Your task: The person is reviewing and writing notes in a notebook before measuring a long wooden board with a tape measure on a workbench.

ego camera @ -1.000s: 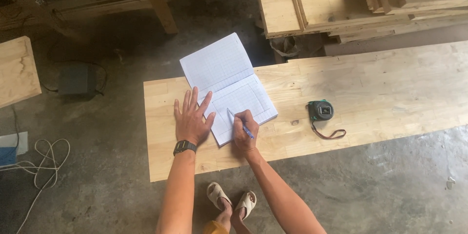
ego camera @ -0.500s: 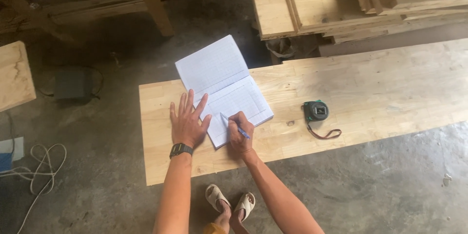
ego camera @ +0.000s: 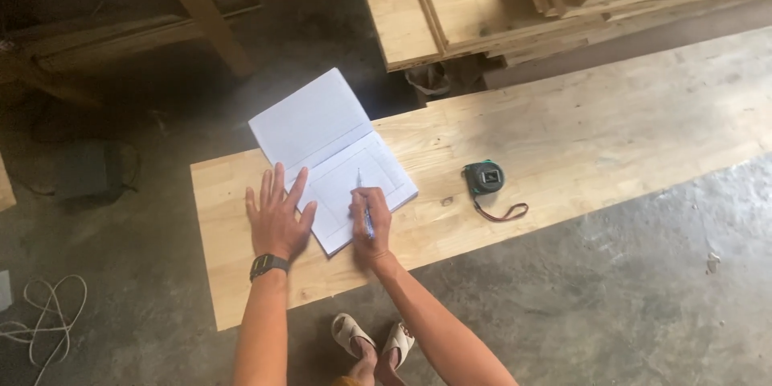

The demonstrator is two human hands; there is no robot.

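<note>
Writing looks to be the step in hand, judging by the grip: the right hand (ego camera: 371,229) is closed around a pen (ego camera: 363,205), whose tip points toward 12 o'clock and rests on the near page of an open notebook (ego camera: 342,157); the left hand (ego camera: 276,217) lies flat with fingers spread, palm on the plank (ego camera: 579,137) and fingertips touching the notebook's lower-left corner, holding nothing; a dark watch (ego camera: 268,264) sits on that wrist; the notebook lies at 12 o'clock from the right hand and about 1 o'clock from the left, tilted, its far page overhanging the plank's back edge; faint ruled lines show on the near page, though what is drawn is too small to tell; a tape measure (ego camera: 484,178) with a wrist loop sits on the plank at 3 o'clock from the pen, well apart; the next stroke, I judge, calls for the flat hand to keep the page from sliding while the pen moves lightly.
</note>
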